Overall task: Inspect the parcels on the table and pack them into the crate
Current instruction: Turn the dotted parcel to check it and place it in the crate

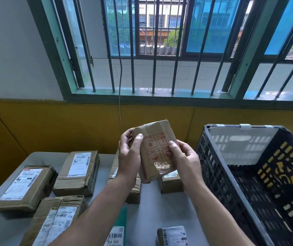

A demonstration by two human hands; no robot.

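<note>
I hold a small brown cardboard parcel (155,150) with red handling symbols and clear tape up above the table, tilted. My left hand (129,157) grips its left edge, thumb on the front face. Gripping its right side is my right hand (184,162), its thumb on the red print. The black slatted plastic crate (218,174) stands to the right of my hands with nothing visible inside it. Several other taped cardboard parcels with white labels lie on the white table (152,213), among them one at back left (78,173) and one at far left (25,189).
A small parcel (171,181) lies just below the held one, next to the crate. More labelled parcels sit at the near edge (173,236) and at lower left (57,221). A yellow wall and a barred window rise behind the table; a thin cable hangs down from the window.
</note>
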